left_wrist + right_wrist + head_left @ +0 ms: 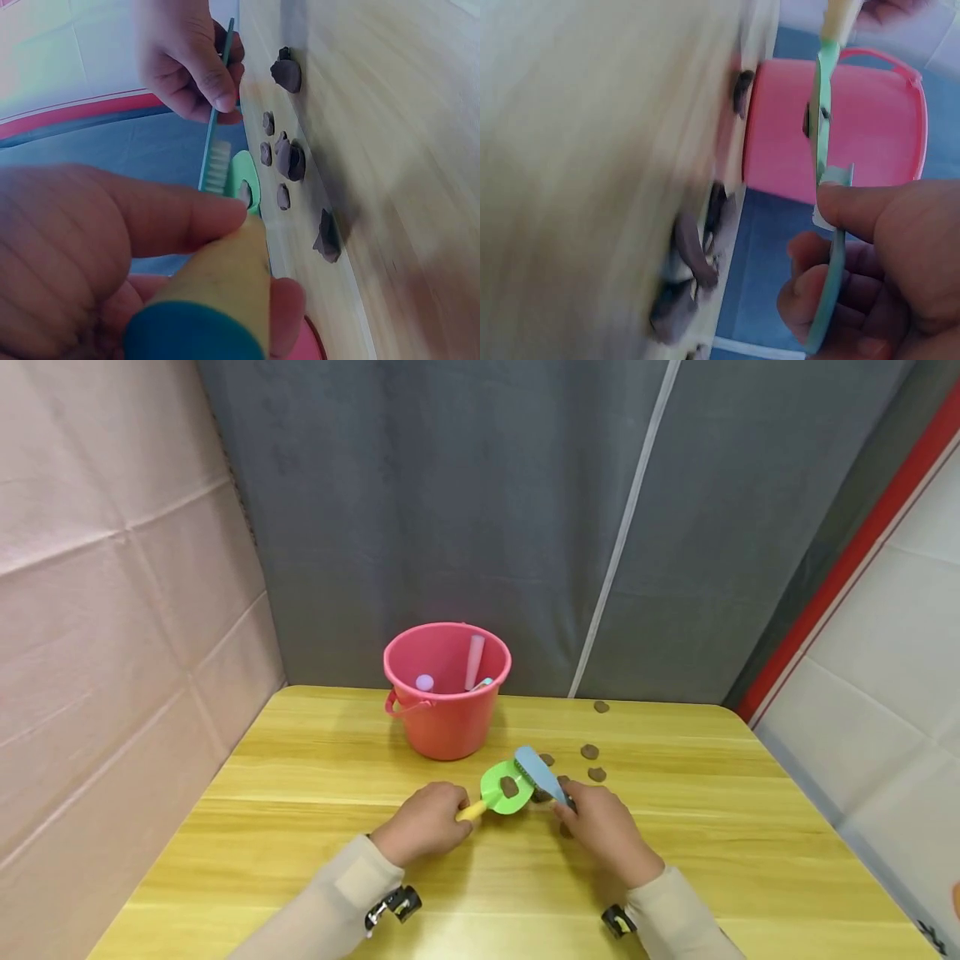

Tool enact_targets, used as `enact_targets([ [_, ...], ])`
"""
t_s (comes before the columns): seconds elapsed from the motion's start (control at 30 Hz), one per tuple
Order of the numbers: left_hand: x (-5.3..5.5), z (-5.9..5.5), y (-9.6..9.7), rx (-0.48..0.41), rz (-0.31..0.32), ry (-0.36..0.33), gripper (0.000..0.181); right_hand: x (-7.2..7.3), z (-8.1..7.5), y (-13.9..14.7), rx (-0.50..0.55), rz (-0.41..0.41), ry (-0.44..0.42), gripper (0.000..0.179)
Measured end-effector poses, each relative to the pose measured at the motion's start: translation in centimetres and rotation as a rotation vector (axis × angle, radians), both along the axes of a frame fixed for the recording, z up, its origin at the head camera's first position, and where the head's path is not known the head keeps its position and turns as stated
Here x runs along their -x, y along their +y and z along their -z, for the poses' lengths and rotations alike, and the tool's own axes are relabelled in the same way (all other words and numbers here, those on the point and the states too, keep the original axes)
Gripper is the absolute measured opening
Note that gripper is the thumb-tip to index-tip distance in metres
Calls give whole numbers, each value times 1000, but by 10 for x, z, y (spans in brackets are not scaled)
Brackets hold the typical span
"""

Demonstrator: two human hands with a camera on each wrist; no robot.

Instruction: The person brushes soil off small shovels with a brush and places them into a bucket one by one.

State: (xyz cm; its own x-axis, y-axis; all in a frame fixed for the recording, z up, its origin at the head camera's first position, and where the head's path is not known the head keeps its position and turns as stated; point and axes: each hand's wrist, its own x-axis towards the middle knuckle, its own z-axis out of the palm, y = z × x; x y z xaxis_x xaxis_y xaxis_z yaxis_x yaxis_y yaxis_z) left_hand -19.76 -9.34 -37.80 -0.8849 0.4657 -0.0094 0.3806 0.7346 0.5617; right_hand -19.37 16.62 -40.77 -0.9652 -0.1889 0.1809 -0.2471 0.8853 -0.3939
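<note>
My left hand (423, 827) grips the yellow handle (217, 281) of a green toy shovel (491, 783), held just over the table. One flat brown piece (509, 787) lies in its blade. With my right hand (606, 832) I hold a light-blue brush (536, 770) by its handle, thumb on one side. Its pale bristles (218, 166) are at the shovel's right edge; whether they touch the blade I cannot tell. Several more brown pieces (589, 752) lie scattered on the wood around and behind the brush, some partly hidden by it and my right hand.
Behind the shovel stands a red bucket (450, 727), its handle lowered at the front, with a pink stick-like thing (474, 662) and other small things inside. The wood-patterned table (315, 760) ends at a grey curtain (420, 510). Pale cloth (112, 610) hangs at the left.
</note>
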Motion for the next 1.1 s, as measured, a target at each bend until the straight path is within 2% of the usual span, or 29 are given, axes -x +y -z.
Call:
enact_targets([
  [0.1, 0, -1, -1, -9, 0, -5, 10, -1, -3, 0, 22, -6, -5, 13],
  [0.17, 1, 0, -2, -12, -2, -7, 10, -3, -5, -5, 38, -57, -9, 13],
  [0.3, 3, 1, -2, -13, -3, -2, 11, -9, -6, -15, 60, -212, -59, 13],
  [0.4, 2, 1, -1, -16, -5, 4, 11, -11, -6, -19, 37, -242, -63, 15],
  [0.6, 1, 0, 0, -33, -5, 7, 10, -10, -8, -15, -21, -165, 1, 28],
  [0.77, 1, 1, -1, -29, -9, 8, 10, -7, -6, -7, -67, -84, 12, 20],
  [0.9, 1, 3, -3, -16, -14, -4, 10, -4, -4, 3, -58, 25, 9, 18],
  [1.1, 4, 4, -4, -16, -2, -10, 9, 1, -5, 12, -9, 68, -11, 22],
])
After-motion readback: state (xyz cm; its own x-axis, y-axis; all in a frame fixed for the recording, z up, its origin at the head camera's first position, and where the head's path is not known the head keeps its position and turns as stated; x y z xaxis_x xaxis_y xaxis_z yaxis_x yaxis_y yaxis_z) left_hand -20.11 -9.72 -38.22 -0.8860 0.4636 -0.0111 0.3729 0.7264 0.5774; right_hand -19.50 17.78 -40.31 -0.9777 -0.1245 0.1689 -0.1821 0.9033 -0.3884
